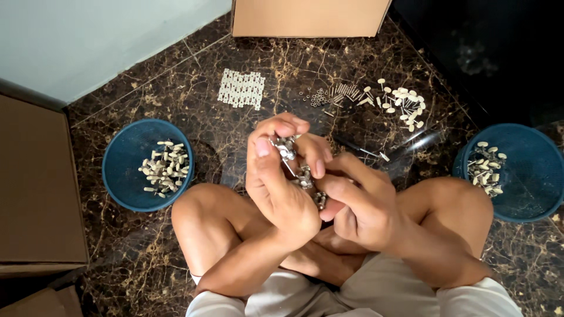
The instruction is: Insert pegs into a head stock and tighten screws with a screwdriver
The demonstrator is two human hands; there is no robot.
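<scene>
Both hands meet above crossed legs: left hand (276, 182) pinches the far end of a small metal chain (299, 170), right hand (358, 205) grips its near end, long axis running far-left to near-right, between 2 blue baskets (120, 170).

Left hand (276, 182) and right hand (358, 205) gripping a metal chain piece (296, 167), two blue baskets (147, 164), dark marble floor (176, 76)

metal parts (299, 170) mostly hidden in hands, right basket (529, 176) cut off
</scene>
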